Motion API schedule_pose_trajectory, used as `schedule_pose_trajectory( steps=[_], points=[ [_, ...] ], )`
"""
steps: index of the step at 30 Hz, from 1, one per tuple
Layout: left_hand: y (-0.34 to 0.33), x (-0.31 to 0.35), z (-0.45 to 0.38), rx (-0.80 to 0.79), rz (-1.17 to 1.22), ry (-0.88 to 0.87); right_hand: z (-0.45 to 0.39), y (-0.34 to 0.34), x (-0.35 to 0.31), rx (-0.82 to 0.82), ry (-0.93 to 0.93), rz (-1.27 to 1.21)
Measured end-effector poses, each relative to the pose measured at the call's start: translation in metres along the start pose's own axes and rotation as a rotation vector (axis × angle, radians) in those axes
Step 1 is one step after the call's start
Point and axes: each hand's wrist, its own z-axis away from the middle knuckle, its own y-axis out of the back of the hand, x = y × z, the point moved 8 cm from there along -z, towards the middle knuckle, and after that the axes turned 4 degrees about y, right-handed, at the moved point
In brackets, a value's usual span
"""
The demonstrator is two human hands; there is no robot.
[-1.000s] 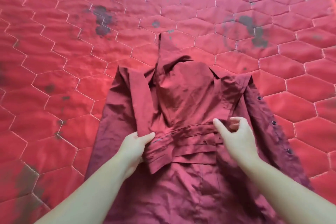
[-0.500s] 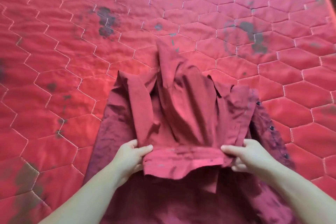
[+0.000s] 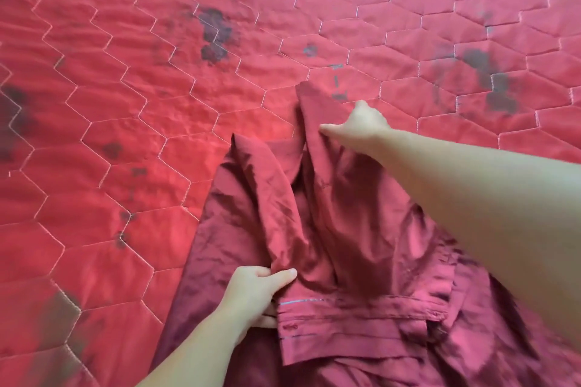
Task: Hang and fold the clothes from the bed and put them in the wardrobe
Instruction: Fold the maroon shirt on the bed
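One red quilted bedspread with hexagon stitching and dark blotches (image 3: 132, 141): fills the view, with bare cover to the left and beyond the garment. One dark-red woven shirt (image 3: 345, 245): lies crumpled on the bedspread at lower centre-right, cuffs stacked near the front edge. Two hands. Right hand (image 3: 358, 122): reaches to the shirt's far strip, fingers curled onto the cloth. Left hand (image 3: 254, 292): pinches a fold beside the cuffs, thumb clamped over fabric.

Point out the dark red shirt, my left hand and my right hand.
dark red shirt (image 3: 355, 229), head view, on its creased middle.
left hand (image 3: 256, 287), head view, on the back of the hand.
right hand (image 3: 361, 126), head view, on the back of the hand.
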Motion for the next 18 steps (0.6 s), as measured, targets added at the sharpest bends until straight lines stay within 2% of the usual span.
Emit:
schedule_pose_trajectory(
  steps=[2, 3, 5, 8, 9, 11, 12, 15, 17, 18],
  points=[
    [0.001, 0.001, -0.001, -0.008, 0.004, 0.004, -0.007, -0.006, -0.001, -0.041, 0.01, -0.1],
    [0.001, 0.001, -0.001, -0.011, 0.005, 0.006, -0.006, -0.001, -0.004, -0.004, 0.025, -0.195],
    [0.001, 0.002, 0.0, -0.008, 0.012, 0.013, 0.003, 0.019, -0.011, 0.17, 0.122, -0.329],
    [0.003, 0.003, 0.002, -0.014, 0.01, 0.018, 0.064, 0.06, -0.031, 0.496, 0.537, -0.324],
    [0.003, 0.003, 0.002, -0.017, 0.003, 0.018, 0.092, 0.065, -0.034, 0.551, 0.678, -0.29],
    [0.005, 0.002, 0.002, -0.015, -0.015, 0.014, 0.141, 0.048, -0.029, 0.527, 0.863, -0.134],
    [0.004, 0.002, 0.002, -0.017, -0.026, 0.013, 0.159, 0.03, -0.019, 0.471, 0.886, -0.03],
    [0.006, 0.003, 0.001, -0.007, -0.019, 0.002, 0.19, -0.038, 0.016, 0.244, 0.857, 0.252],
    [0.004, 0.005, 0.003, -0.006, -0.012, -0.006, 0.2, -0.052, 0.035, 0.169, 0.769, 0.251],
    [0.003, 0.005, 0.004, -0.007, -0.012, -0.012, 0.202, -0.047, 0.038, 0.183, 0.732, 0.183]
  ],
)
